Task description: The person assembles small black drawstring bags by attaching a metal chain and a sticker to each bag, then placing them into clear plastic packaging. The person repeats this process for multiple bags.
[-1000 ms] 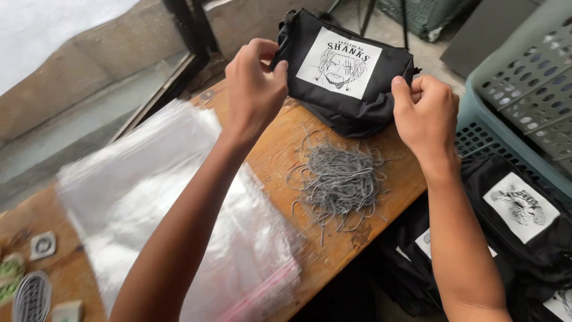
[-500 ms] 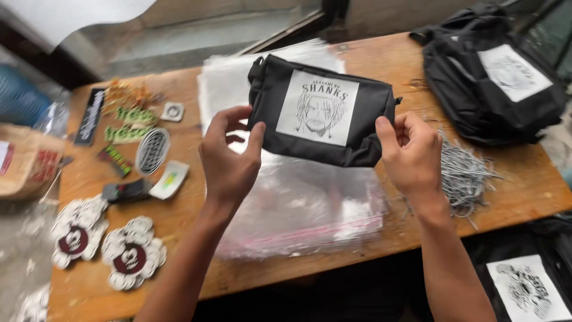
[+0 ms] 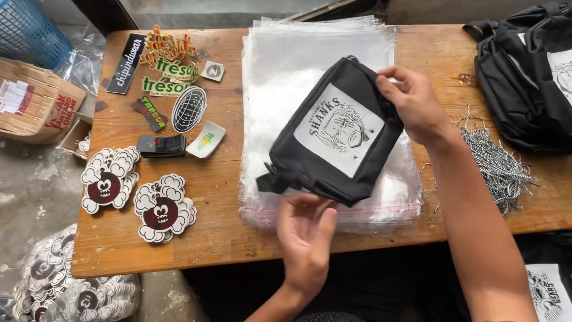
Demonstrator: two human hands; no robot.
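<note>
A black pouch (image 3: 333,134) with a white square patch showing a drawn face hangs tilted over a stack of clear plastic bags (image 3: 298,65). My right hand (image 3: 411,104) grips the pouch at its upper right corner. My left hand (image 3: 307,229) is just below the pouch's lower edge, fingers apart and resting on the near edge of the plastic stack. Whether it touches the pouch I cannot tell.
The wooden table (image 3: 214,232) carries assorted stickers (image 3: 173,71) at the back left, two cloud-shaped stickers (image 3: 134,194), and a heap of grey ball chains (image 3: 494,161) on the right. More black pouches (image 3: 530,71) are piled at far right. A cardboard box (image 3: 36,107) and blue basket (image 3: 33,27) stand left.
The pouch was held level by both hands; now it is tilted and lower over the plastic bags. My left hand has let go and dropped beneath it.
</note>
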